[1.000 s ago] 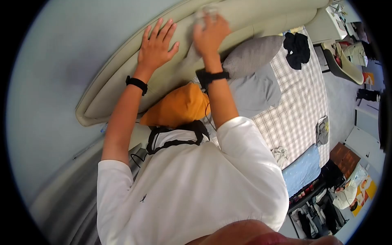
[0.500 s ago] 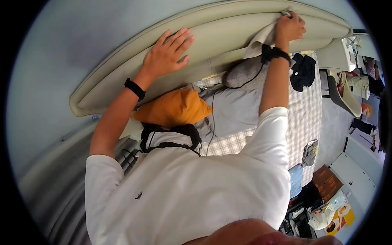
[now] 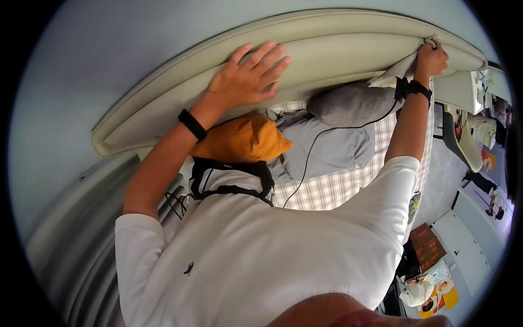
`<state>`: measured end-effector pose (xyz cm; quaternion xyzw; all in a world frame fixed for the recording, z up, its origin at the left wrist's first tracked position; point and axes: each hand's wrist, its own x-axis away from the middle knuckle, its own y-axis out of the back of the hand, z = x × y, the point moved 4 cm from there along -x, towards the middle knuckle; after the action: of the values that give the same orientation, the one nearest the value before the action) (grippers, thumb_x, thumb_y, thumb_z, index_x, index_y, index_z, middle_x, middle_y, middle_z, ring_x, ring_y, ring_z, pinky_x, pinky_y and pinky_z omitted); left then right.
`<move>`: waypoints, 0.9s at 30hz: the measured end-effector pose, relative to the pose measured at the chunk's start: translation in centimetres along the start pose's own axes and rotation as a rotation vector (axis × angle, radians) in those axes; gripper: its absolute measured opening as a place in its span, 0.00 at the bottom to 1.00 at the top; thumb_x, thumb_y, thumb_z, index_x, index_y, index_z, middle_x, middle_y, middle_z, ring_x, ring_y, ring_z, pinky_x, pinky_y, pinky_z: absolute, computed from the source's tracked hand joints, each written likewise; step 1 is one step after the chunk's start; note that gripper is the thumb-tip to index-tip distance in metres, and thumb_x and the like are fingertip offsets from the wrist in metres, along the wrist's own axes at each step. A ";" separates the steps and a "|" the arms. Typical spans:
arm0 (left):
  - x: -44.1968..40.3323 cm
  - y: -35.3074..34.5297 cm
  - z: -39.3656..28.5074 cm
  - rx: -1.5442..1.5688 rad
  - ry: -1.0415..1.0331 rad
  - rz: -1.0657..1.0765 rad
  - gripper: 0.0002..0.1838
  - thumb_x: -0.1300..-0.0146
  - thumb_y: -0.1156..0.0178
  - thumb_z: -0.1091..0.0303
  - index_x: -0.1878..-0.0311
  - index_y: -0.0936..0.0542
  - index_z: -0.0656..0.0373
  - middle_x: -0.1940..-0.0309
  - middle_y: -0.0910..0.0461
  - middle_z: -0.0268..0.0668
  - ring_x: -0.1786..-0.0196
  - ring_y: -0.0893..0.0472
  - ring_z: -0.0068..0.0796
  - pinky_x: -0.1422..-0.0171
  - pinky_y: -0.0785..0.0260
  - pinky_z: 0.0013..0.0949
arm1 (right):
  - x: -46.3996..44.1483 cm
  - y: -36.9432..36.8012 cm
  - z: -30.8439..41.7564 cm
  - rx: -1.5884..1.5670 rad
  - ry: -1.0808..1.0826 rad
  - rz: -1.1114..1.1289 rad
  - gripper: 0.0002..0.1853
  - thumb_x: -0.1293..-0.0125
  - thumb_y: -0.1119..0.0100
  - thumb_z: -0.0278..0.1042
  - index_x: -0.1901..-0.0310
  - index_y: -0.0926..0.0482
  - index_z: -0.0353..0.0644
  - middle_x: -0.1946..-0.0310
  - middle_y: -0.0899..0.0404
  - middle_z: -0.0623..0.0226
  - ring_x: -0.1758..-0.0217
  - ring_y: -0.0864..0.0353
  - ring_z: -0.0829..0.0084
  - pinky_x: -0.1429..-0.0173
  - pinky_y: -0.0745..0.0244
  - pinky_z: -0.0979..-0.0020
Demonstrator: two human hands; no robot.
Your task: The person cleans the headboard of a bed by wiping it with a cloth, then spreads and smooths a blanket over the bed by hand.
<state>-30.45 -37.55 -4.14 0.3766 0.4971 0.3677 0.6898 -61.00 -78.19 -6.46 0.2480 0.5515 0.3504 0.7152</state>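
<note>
A long cream padded headboard (image 3: 338,46) curves across the top of the view. My left hand (image 3: 250,76) lies on its padding, left of the middle, with fingers spread and holding nothing. Far to the right, my right hand (image 3: 433,59) is closed on a pale cloth (image 3: 400,71) against the headboard; part of the cloth hangs below the hand. Beneath the right wrist lies a grey-brown pillow (image 3: 351,103). An orange cushion (image 3: 242,139) is below my left hand, beside a grey pillow (image 3: 327,144).
A black cable (image 3: 313,147) runs from the right wrist across the grey pillow. A white and black bag (image 3: 231,177) lies near my chest. The checked bedding (image 3: 310,193) spreads below the pillows. A chair (image 3: 463,141) stands beyond the bed at the right.
My right hand has slid rightward along the headboard with the pale cloth. My left hand has moved a little to the right, still spread. The view has shifted too.
</note>
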 end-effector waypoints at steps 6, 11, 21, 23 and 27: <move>0.4 0.4 0.1 0.003 -0.010 -0.025 0.28 0.44 0.46 0.49 0.38 0.30 0.44 0.37 0.33 0.30 0.33 0.35 0.26 0.31 0.49 0.41 | 0.5 0.7 1.6 -0.101 0.069 0.256 0.24 0.49 0.48 0.45 0.49 0.20 0.53 0.53 0.21 0.54 0.48 0.24 0.48 0.45 0.30 0.54; 0.6 1.1 0.2 -0.002 -0.039 -0.051 0.28 0.44 0.46 0.48 0.39 0.29 0.45 0.38 0.32 0.30 0.33 0.36 0.27 0.31 0.48 0.40 | 8.3 4.3 4.7 -0.274 0.217 0.400 0.28 0.47 0.51 0.43 0.42 0.25 0.46 0.54 0.22 0.45 0.50 0.24 0.47 0.44 0.30 0.54; 3.2 2.2 -0.1 0.294 0.045 -0.161 0.24 0.42 0.43 0.61 0.41 0.30 0.53 0.41 0.31 0.36 0.35 0.35 0.36 0.33 0.44 0.41 | 30.7 19.4 20.0 -0.976 0.162 0.807 0.30 0.53 0.48 0.31 0.41 0.26 0.44 0.53 0.24 0.50 0.57 0.23 0.60 0.53 0.29 0.64; 6.8 3.2 -0.9 0.455 0.157 -0.185 0.24 0.42 0.42 0.66 0.42 0.31 0.56 0.41 0.31 0.39 0.36 0.35 0.39 0.34 0.43 0.42 | 33.8 23.0 20.6 -1.069 -0.361 1.179 0.33 0.54 0.50 0.28 0.40 0.27 0.43 0.50 0.25 0.57 0.59 0.24 0.65 0.55 0.29 0.68; 17.9 6.2 0.1 1.181 0.345 0.105 0.28 0.37 0.44 0.62 0.37 0.40 0.59 0.39 0.37 0.47 0.34 0.37 0.43 0.35 0.42 0.43 | 40.4 27.5 24.4 -1.300 -0.413 1.281 0.33 0.47 0.56 0.31 0.34 0.35 0.48 0.61 0.25 0.68 0.65 0.26 0.73 0.59 0.28 0.73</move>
<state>-26.96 -19.07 -5.97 0.6538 0.7021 0.1195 0.2556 -37.84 -28.76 -4.39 0.1135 -0.1323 0.8663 0.4682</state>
